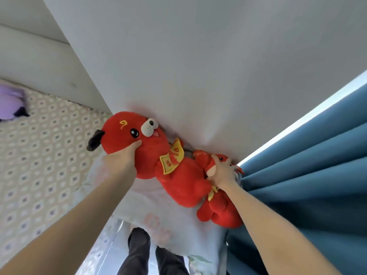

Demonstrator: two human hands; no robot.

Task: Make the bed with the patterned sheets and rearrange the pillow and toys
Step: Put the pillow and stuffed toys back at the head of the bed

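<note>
left hand [121, 161] on red dog [178, 175], fingers hidden

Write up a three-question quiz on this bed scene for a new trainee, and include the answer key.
1. Multiple choice: what does the left hand grip?
A. the head of the large red plush dog
B. a folded blanket
C. a book

2. True or false: the right hand holds nothing.

3. Fill in: the blue curtain hangs on the person's ____ side.

Key:
1. A
2. False: it holds the small red plush toy, which lies beside the dog.
3. right
</note>
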